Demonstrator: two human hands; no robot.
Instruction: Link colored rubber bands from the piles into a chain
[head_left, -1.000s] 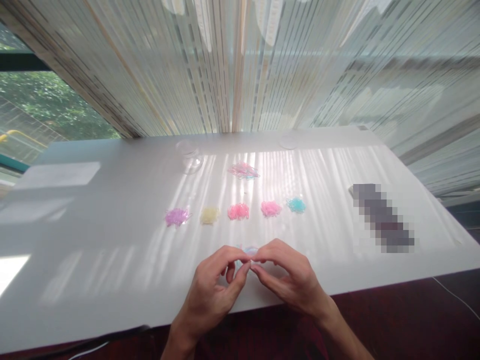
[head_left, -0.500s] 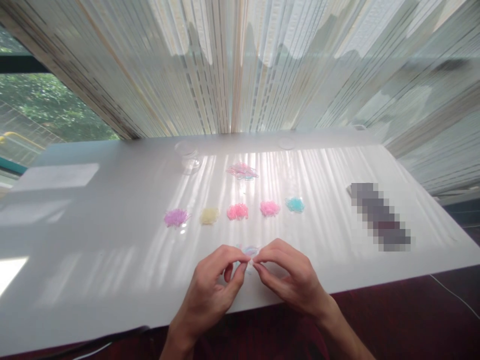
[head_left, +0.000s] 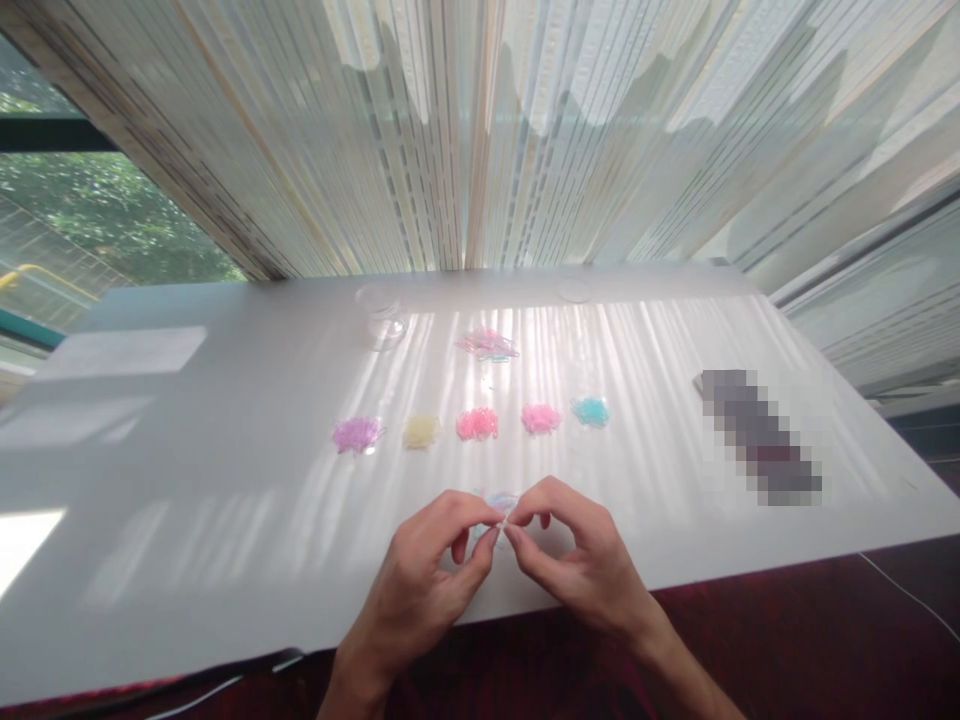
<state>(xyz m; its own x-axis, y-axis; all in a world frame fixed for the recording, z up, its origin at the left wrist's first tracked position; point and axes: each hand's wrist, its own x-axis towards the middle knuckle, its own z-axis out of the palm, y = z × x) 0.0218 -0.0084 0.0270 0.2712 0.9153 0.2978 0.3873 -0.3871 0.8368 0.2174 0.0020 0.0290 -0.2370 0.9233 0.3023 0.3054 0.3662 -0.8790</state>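
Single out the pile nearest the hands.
The pale bluish pile, partly hidden behind the left hand and right hand. The row of five piles and the mostly pink pile beyond it lie farther away.

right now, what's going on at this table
A person's left hand and right hand are close together near the front edge of a white table, apparently pinching a small pale piece too tiny to identify. A pale bluish pile lies partly hidden behind the fingers. Farther back, purple, yellow, coral, pink and turquoise piles form a row, with a mixed pile beyond.
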